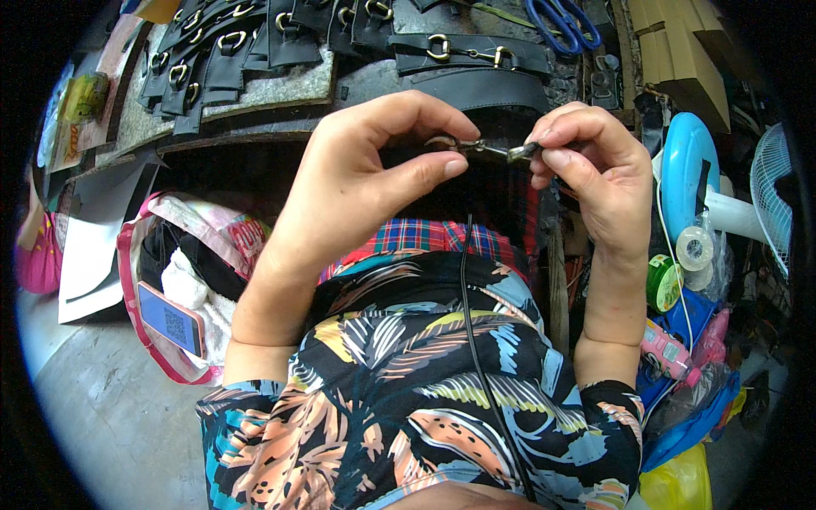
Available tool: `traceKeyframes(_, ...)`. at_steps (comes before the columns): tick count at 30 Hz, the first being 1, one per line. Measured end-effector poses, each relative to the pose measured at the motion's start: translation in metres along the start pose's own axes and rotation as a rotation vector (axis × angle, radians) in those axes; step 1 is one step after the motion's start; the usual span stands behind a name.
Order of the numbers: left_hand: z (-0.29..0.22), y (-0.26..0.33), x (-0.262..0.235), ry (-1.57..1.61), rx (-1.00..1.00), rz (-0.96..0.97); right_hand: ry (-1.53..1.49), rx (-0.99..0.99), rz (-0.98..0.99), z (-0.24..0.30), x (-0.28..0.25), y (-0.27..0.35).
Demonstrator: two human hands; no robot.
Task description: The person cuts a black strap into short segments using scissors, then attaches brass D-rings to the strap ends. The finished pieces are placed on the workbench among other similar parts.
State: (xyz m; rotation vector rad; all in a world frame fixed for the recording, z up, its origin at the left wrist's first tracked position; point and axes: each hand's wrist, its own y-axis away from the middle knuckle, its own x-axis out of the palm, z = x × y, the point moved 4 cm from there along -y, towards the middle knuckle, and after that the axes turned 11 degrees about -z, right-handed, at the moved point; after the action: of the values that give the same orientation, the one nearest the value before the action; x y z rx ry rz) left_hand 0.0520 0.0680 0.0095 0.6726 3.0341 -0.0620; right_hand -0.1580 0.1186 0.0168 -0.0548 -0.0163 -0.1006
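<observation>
My left hand is raised in front of me above the bench's near edge, thumb and forefinger pinching one end of a small metal horsebit buckle. The buckle reaches across the gap between my hands. At its other end, my right hand pinches a small dark piece, which looks like a strip end, between thumb and fingertips. Fingers partly cover both ends. Just beyond lies a black leather strap with a similar gold-coloured horsebit on it.
Several black straps with metal rings lie on the bench at the far left. Blue-handled scissors are at the back. Cardboard, a fan and tape rolls stand right. A bag with a phone is left.
</observation>
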Motion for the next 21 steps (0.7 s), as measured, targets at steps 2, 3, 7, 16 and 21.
traceKeyframes(2, -0.007, 0.001, 0.003, -0.049, 0.189, -0.031, -0.038, 0.122, 0.027, -0.003, 0.001, 0.001)
traceKeyframes(3, -0.011, 0.004, 0.003, -0.115, 0.242, -0.011, -0.082, 0.181, 0.038, -0.005, 0.002, 0.001)
traceKeyframes(7, -0.017, 0.004, 0.006, -0.216, 0.365, 0.005, -0.187, 0.260, 0.075, -0.012, 0.011, 0.001)
traceKeyframes(16, -0.010, 0.006, 0.008, 0.301, 0.081, 0.029, -0.025, 0.123, 0.141, -0.013, 0.028, 0.007)
traceKeyframes(21, -0.006, 0.002, -0.002, 0.304, -0.115, 0.010, 0.202, -0.199, 0.093, -0.005, 0.021, 0.003)
